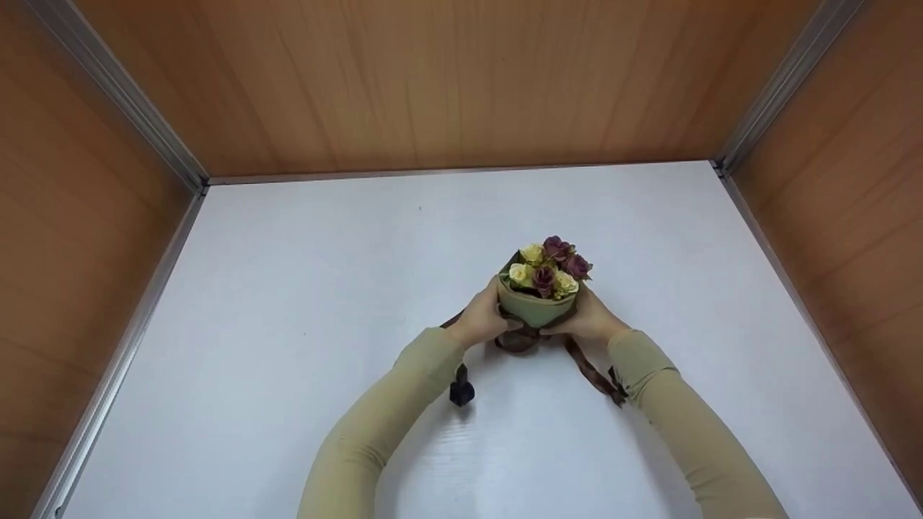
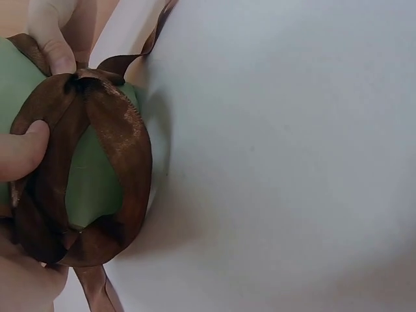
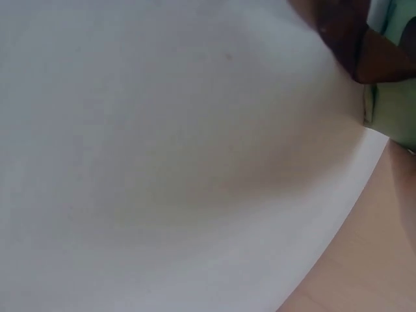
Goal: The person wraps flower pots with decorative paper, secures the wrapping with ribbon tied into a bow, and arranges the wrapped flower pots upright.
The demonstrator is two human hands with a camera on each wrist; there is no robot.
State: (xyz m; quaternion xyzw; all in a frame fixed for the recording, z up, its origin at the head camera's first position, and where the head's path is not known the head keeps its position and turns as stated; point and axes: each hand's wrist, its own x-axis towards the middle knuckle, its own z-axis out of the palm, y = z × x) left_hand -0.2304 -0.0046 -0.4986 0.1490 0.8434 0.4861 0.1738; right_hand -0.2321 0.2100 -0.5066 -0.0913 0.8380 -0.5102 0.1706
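Observation:
Both hands hold a small bouquet (image 1: 542,280) of cream and dark purple roses near the middle of the table. Green wrapping (image 1: 537,308) surrounds its base, with a brown ribbon (image 2: 123,130) tied in loops at the front. My left hand (image 1: 479,317) grips the wrapping's left side; in the left wrist view its thumb (image 2: 25,153) lies over a ribbon loop. On the other side my right hand (image 1: 588,319) grips the wrapping, its thumb close to the knot. The fingers behind the bouquet are hidden. In the right wrist view only part of the wrapping (image 3: 393,110) and ribbon shows.
A ribbon tail (image 1: 591,371) trails toward the right sleeve. Beside the left forearm is a small dark object (image 1: 461,391), too small to identify. The white tabletop (image 1: 310,252) is bounded by wood-grain panels (image 1: 461,86) at the back and both sides.

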